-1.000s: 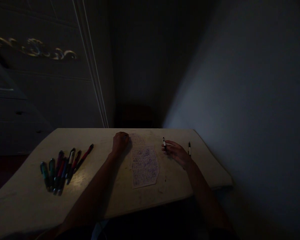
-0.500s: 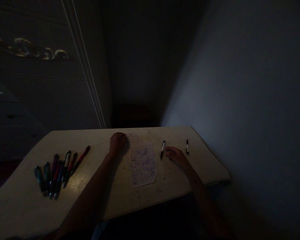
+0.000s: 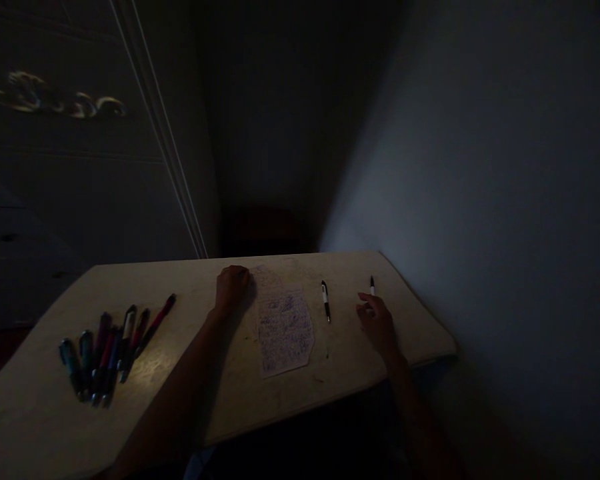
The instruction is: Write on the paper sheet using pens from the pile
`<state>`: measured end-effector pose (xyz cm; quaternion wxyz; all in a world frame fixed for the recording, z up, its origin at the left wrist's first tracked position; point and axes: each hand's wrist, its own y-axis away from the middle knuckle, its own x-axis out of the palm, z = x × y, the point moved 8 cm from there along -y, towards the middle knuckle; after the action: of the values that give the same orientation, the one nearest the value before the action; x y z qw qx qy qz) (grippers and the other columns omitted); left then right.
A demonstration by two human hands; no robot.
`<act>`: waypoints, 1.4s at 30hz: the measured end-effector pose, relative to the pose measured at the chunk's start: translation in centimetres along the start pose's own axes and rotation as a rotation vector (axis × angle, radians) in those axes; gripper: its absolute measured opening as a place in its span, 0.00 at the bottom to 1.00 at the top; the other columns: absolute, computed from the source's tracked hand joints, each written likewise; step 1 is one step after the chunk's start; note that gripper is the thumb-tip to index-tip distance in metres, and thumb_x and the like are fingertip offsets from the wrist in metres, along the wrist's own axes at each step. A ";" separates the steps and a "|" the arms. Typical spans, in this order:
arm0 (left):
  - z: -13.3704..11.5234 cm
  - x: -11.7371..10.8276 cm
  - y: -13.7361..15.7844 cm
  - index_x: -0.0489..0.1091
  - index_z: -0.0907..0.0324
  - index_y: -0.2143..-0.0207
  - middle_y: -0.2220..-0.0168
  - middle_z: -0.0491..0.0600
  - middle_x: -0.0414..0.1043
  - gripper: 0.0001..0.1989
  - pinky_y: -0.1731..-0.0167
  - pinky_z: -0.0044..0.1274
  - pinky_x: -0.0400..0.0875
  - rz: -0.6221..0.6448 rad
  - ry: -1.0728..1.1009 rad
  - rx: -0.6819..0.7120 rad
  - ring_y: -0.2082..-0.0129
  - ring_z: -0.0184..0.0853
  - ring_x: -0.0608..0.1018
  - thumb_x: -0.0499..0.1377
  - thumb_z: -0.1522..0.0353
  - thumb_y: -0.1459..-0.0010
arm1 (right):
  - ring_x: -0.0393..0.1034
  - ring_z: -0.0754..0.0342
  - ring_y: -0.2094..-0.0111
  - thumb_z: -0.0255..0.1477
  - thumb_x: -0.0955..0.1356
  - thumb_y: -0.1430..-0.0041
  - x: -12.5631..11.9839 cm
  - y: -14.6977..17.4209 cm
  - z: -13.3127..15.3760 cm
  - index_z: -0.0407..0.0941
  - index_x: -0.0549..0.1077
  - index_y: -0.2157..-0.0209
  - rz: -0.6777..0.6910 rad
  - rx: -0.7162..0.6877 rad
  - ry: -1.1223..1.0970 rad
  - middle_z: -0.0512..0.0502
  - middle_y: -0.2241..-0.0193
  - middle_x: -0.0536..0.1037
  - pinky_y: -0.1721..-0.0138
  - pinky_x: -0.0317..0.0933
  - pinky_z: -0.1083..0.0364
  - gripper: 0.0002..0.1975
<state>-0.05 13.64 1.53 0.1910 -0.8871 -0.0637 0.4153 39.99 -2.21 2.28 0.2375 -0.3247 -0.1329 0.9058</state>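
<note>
My left hand [image 3: 233, 288] rests as a fist on the table beside the upper left corner of the scribbled paper [image 3: 285, 330]. What it holds, if anything, is hidden in the dark. My right hand [image 3: 377, 323] hovers with fingers apart and slightly curled, just short of a white-and-black pen [image 3: 373, 287]. Part of that pen is hidden behind the fingers. Between the paper and my right hand lies another black-and-white pen [image 3: 326, 302], touched by neither hand. Dense blue-purple ink covers the paper.
Several pens in green, red, blue and white [image 3: 113, 347] lie in a loose group on the left of the pale table [image 3: 190, 283]. A wall [image 3: 505, 200] closes in on the right. A dark cabinet with ornate trim [image 3: 80, 200] stands at left. Light is dim.
My right hand has moved right, away from the middle pen to the far-right one. The middle pen now slants the other way. My left hand stays by the paper. The view has shifted slightly.
</note>
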 end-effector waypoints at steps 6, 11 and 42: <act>0.3 0.0 -0.1 0.74 0.59 0.66 0.61 0.58 0.78 0.11 0.54 0.33 0.67 -0.013 -0.003 0.002 0.57 0.44 0.77 0.53 0.66 0.43 | 0.69 0.43 0.61 0.39 0.68 0.45 -2.5 -2.3 -2.8 0.42 0.72 0.50 -0.069 0.079 0.300 0.34 0.57 0.72 0.55 0.65 0.42 0.23; 0.3 0.0 -0.1 0.74 0.61 0.66 0.61 0.59 0.77 0.12 0.56 0.33 0.67 0.004 0.003 -0.016 0.59 0.44 0.76 0.52 0.65 0.43 | 0.63 0.39 0.45 0.42 0.70 0.43 1.0 -1.3 2.0 0.48 0.74 0.48 0.091 -0.156 0.214 0.36 0.49 0.73 0.42 0.54 0.38 0.23; -3.5 -2.4 3.5 0.75 0.58 0.68 0.66 0.53 0.78 0.09 0.58 0.33 0.71 -0.201 0.009 0.278 0.62 0.41 0.77 0.54 0.67 0.41 | 0.69 0.43 0.47 0.35 0.63 0.34 3.9 1.7 2.5 0.41 0.63 0.38 0.311 -0.438 0.592 0.35 0.47 0.75 0.47 0.62 0.44 0.26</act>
<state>0.89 8.77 3.96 0.3528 -0.8432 -0.0932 0.3947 35.09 -1.87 1.41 0.0505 -0.6309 -0.1981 0.7485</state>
